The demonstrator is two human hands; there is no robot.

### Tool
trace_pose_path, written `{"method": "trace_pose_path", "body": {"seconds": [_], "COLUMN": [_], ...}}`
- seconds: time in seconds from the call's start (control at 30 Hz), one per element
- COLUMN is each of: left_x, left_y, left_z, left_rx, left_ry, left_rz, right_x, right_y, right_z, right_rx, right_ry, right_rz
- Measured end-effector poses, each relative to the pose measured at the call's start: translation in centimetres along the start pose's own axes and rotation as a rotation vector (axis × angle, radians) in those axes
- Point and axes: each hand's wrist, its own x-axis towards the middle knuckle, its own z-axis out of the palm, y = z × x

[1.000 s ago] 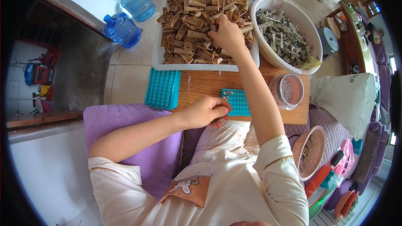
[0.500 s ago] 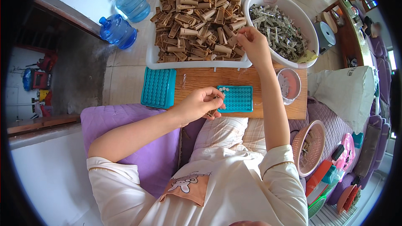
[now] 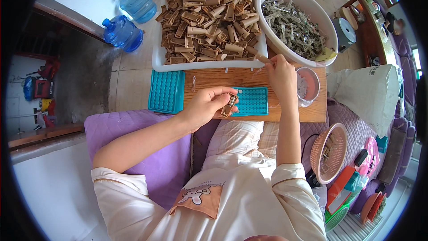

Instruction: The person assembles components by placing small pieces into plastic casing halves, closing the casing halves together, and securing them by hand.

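Observation:
My left hand (image 3: 206,105) grips a brown plastic half-shell (image 3: 228,105) with small metal parts inside, its open side turned up. Under and beside those fingers lies a teal tray (image 3: 253,101) of round cups, with a few small white discs (image 3: 239,91) at its far left corner. My right hand (image 3: 282,76) pinches the end of another brown shell piece (image 3: 262,58) at the near right corner of a white bin (image 3: 209,66). Heaped in that bin are many similar brown shells (image 3: 209,22).
Right of the bin stands a white tub (image 3: 329,22) of thin clear and metallic parts. A pink-white cup (image 3: 308,85) and stacked teal trays (image 3: 166,91) flank the work area on the wooden table (image 3: 223,75). A pink basket (image 3: 332,163) sits at right; blue water bottles (image 3: 124,33) stand far left.
My right hand has drawn back from the heap toward me, bringing a brown shell piece. My left hand has turned, so the inside of its half-shell now shows.

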Motion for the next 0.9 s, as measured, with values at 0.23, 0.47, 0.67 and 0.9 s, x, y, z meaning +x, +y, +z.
{"method": "trace_pose_path", "body": {"seconds": [0.23,0.47,0.67,0.9], "left_x": [0.0,-0.6,-1.3,-2.0], "left_y": [0.5,0.6,0.5,0.8], "left_z": [0.1,0.0,0.8,1.4], "left_rx": [0.010,-0.007,-0.115,-0.093], "left_ry": [-0.013,-0.056,-0.092,-0.025], "left_rz": [0.195,0.316,0.426,0.455], "right_x": [-1.6,-8.9,-11.4,-11.4], "right_y": [1.4,-1.8,-5.9,-7.5], "right_z": [-0.3,0.3,1.8,2.4], "right_rx": [0.151,0.820,0.968,0.885], "right_ry": [0.019,-0.112,0.035,0.173], "right_rz": [-0.076,0.011,-0.072,-0.134]}}
